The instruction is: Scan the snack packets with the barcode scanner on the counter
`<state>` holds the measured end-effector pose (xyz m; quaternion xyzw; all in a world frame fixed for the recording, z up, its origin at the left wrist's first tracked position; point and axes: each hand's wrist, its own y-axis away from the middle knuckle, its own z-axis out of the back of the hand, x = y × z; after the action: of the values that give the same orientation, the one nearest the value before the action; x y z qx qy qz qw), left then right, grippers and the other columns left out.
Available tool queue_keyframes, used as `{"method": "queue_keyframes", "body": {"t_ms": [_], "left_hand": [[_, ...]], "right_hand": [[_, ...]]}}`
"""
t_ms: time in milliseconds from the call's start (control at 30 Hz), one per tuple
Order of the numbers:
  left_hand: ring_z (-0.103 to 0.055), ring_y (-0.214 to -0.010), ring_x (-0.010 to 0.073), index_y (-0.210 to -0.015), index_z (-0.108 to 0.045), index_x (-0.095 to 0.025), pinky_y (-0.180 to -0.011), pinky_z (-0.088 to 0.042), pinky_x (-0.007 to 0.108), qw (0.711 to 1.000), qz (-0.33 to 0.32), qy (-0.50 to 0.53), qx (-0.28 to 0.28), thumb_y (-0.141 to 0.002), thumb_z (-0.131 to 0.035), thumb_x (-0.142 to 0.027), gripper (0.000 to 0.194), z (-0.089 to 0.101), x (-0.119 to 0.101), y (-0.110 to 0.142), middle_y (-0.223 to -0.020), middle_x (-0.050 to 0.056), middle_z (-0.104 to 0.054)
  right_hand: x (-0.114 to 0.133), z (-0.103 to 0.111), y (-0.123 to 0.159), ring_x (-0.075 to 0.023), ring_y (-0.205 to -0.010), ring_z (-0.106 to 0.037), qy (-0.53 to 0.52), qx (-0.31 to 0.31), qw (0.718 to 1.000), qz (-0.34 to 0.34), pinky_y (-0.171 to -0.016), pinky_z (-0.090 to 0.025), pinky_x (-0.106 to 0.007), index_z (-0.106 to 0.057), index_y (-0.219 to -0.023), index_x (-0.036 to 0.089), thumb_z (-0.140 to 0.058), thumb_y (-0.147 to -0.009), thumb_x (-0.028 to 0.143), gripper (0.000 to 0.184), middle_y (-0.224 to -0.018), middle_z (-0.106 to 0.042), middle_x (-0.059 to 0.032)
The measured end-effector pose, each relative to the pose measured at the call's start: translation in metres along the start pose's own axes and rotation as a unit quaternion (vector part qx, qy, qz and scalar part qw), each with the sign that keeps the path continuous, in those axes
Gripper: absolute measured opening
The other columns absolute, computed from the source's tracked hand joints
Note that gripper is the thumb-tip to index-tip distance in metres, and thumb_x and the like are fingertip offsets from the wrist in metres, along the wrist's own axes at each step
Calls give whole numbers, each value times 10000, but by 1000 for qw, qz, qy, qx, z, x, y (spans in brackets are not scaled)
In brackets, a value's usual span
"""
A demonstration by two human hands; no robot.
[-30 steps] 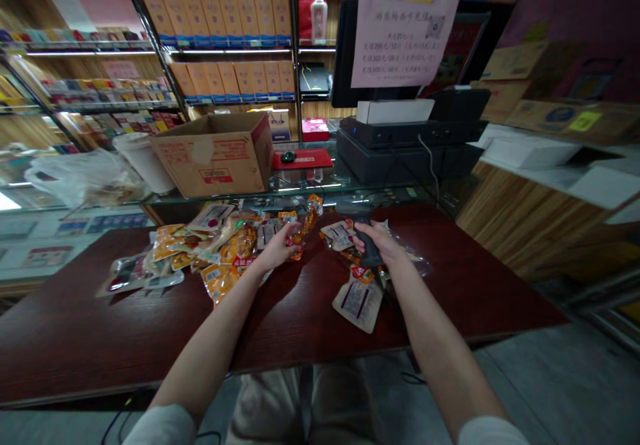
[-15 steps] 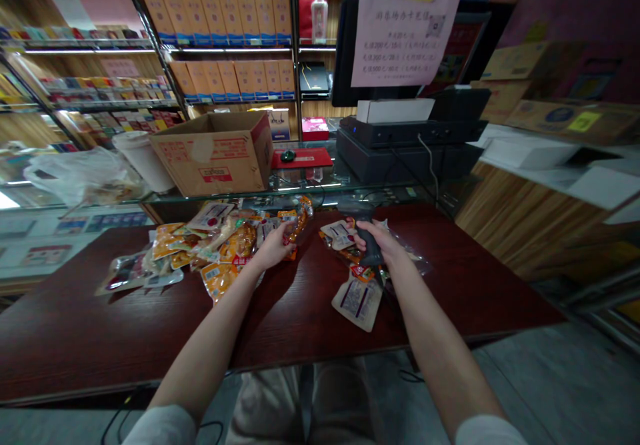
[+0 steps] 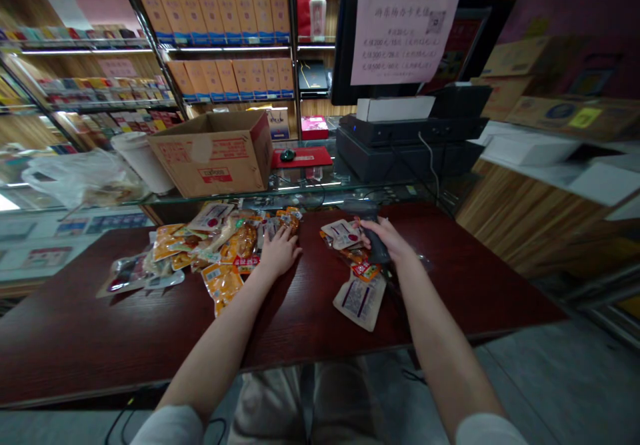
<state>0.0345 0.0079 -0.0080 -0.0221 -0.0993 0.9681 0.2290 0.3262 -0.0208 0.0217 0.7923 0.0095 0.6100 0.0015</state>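
A heap of orange and clear snack packets (image 3: 210, 245) lies on the dark red wooden table (image 3: 100, 338). My left hand (image 3: 280, 252) rests palm down at the heap's right edge, fingers spread over the packets. My right hand (image 3: 390, 242) is closed round the grip of a dark handheld barcode scanner (image 3: 373, 242), above a smaller group of packets (image 3: 350, 245). A white-labelled packet (image 3: 359, 298) lies just below that hand.
Behind the table runs a glass counter (image 3: 320, 188) with a cardboard box (image 3: 215, 152), a white cup (image 3: 143, 162), a plastic bag (image 3: 80, 178) and a cash register (image 3: 410, 138) under a pink notice (image 3: 400, 35). Shelves of boxed goods (image 3: 225, 38) fill the back wall.
My left hand has put down the orange packet it held up and now lies flat on the heap. The right hand with the scanner has shifted slightly.
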Motion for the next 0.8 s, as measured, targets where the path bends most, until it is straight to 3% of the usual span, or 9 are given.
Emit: {"method": "queue_keyframes", "body": {"t_ms": [133,233,400,467,600,700,800], "left_hand": [[-480,-1345,386,-1112,-745,-229,-1156,-199,668,998,53,-20,-2,-905,-571,-410,325,9,11,2,-1451,139,-552],[-489,-1326,397,-1089,-755,-222,-1173,-143,659,998,59,-31,-21,-890,-597,-391,305,12,11,3,-1407,137,-586],[-418,-1357,467,-1072,-759,-168,-1148,-32,718,992,86,-64,-62,-876,-586,-341,314,5,0,1,-1276,177,-653],[-376,-1388,473,-1049,-756,-158,-1145,-5,723,991,79,-67,-87,-872,-583,-336,305,2,-7,-2,-1235,185,-668],[-339,-1429,443,-1089,-713,-145,-1163,-28,688,992,33,2,-125,-889,-570,-362,328,0,-32,-10,-1344,209,-608],[-503,-1312,386,-1184,-643,-152,-1140,-216,624,991,20,106,-74,-937,-489,-450,417,0,-57,-26,-1329,209,-621],[-602,-1186,405,-1165,-610,-131,-1026,-363,605,972,91,216,25,-911,-460,-597,551,-4,-76,-50,-1229,247,-669]], "right_hand": [[17,19,2,-95,-484,-578,47,-60,997,7,-444,-479,-218,-666,-930,155,-753,-730,260,242,-853,-745,-60],[25,42,7,-138,-634,-678,78,-89,993,16,-570,-541,-229,-690,-936,148,-741,-747,262,226,-895,-766,-86],[13,80,15,-222,-884,-739,23,-138,990,25,-806,-579,-305,-688,-881,175,-682,-743,300,186,-838,-774,-85],[4,88,16,-251,-901,-740,-29,-141,989,24,-800,-591,-355,-668,-887,192,-644,-746,338,204,-840,-773,-93],[-7,87,14,-280,-841,-740,-82,-132,988,2,-696,-600,-393,-643,-937,202,-620,-745,390,270,-821,-763,-108],[-9,79,9,-270,-785,-736,-83,-133,988,-1,-649,-590,-375,-637,-964,210,-628,-739,396,292,-788,-757,-88],[-9,71,4,-252,-792,-735,-83,-133,988,-3,-659,-582,-337,-638,-899,211,-635,-733,375,233,-760,-752,-80]]}}
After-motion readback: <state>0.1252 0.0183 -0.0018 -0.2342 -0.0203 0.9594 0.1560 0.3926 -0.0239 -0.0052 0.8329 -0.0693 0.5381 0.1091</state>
